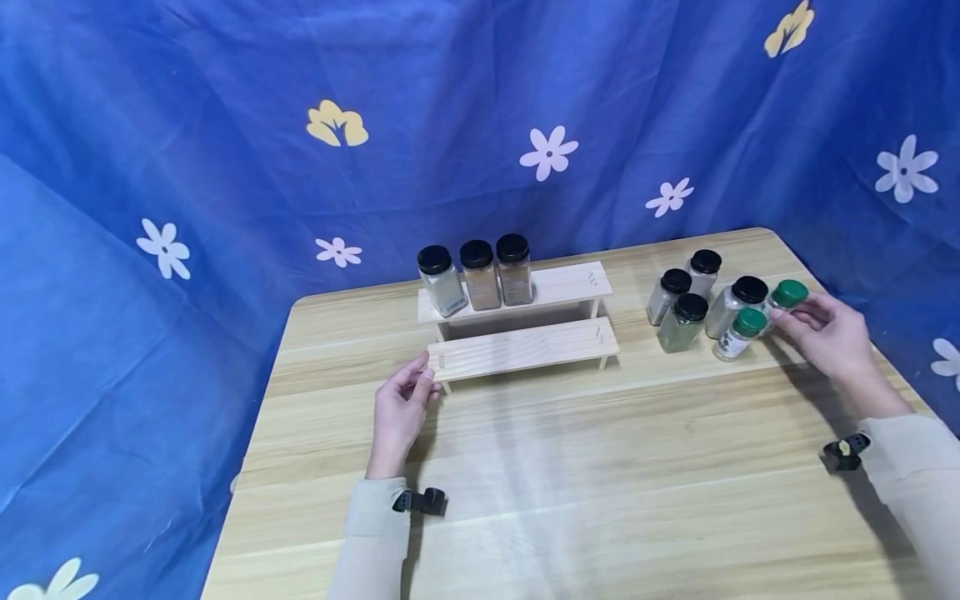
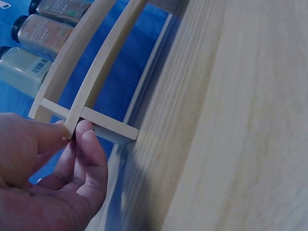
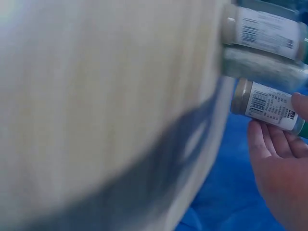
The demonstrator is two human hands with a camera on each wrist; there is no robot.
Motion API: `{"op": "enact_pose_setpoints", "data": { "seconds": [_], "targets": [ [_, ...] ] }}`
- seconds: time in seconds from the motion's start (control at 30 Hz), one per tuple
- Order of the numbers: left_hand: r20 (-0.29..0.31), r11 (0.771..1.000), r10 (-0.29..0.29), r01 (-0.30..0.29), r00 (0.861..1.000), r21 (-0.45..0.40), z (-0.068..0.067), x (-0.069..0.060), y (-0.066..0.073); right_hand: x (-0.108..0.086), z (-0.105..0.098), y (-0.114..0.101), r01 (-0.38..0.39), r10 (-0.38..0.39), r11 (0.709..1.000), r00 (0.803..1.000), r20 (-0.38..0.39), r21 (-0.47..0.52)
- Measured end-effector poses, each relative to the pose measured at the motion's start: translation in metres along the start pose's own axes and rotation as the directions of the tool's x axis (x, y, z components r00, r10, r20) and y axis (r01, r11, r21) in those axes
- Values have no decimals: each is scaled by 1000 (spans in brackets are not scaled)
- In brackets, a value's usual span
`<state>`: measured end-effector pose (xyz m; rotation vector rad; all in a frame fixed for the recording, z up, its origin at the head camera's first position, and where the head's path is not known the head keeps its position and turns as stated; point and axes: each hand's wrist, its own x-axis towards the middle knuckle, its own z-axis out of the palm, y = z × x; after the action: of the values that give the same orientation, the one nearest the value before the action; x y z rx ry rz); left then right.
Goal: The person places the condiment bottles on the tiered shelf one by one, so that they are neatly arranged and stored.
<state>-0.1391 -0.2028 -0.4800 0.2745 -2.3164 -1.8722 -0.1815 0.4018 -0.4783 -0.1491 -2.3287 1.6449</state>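
Observation:
My left hand [image 1: 401, 410] pinches the left end of the front, lower board [image 1: 521, 350] of a two-step wooden rack. In the left wrist view, the thumb lies on one face of that board [image 2: 98, 67] and the fingers on the other. At the right, my right hand [image 1: 831, 337] holds a small green-capped spice jar [image 1: 787, 295] between thumb and fingers. Its barcode label [image 3: 272, 105] shows in the right wrist view. Another green-capped jar [image 1: 735, 337] with a white label stands close by on the table.
Three black-capped spice jars [image 1: 482, 279] stand on the left part of the rack's upper board [image 1: 566, 285]. Several black-capped jars [image 1: 681, 325] cluster right of the rack. Blue flowered cloth [image 1: 450, 125] hangs behind the wooden table [image 1: 570, 483].

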Motion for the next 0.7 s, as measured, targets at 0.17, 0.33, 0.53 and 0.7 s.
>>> {"op": "enact_pose_setpoints", "data": {
  "seconds": [0.17,0.33,0.53,0.7],
  "targets": [
    [0,1000,-5,5,1000,0,0,0,-1,5,-4,-25,76,-73,997,991,-109,29],
    [-1,1000,-7,7,1000,3,0,0,-1,16,-5,-48,143,-135,989,972,-191,27],
    [-1,1000,-9,9,1000,1,0,0,-1,27,3,-73,206,-194,978,961,-199,38],
    [-6,1000,-2,2,1000,5,0,0,-1,32,26,-97,238,-223,964,966,-129,116]
  ]
}}
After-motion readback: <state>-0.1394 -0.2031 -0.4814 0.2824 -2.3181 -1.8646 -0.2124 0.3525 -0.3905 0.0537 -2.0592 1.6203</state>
